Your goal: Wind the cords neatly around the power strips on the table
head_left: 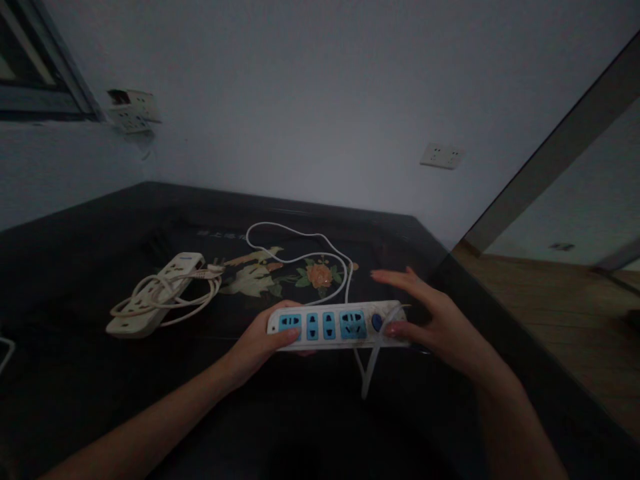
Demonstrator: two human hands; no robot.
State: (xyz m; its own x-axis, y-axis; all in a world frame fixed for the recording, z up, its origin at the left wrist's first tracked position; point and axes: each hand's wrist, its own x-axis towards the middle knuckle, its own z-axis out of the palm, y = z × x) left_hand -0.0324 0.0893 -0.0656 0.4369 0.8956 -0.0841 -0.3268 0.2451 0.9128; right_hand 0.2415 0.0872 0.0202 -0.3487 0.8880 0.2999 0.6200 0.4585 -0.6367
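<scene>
My left hand (273, 333) grips the left end of a white power strip (334, 339) with blue socket faces, thumb on top and fingers underneath. The strip is held level above the dark table, sockets facing up. Its white cord (371, 363) crosses over the right end beside a dark blue switch (377, 323) and hangs in a loop below the front edge. At that end is my right hand (425, 313), its thumb at the cord and strip, its other fingers stretched out and apart from the thumb. More white cord (300, 233) curls across the table behind the strip.
To the left lies a second white power strip (131, 325) with its cord coiled around it. The dark table (200, 413) bears a flower pattern. Wall sockets (443, 155) are on the back wall, and others (131, 117) hang near the window at left. Wooden floor (540, 300) shows at right.
</scene>
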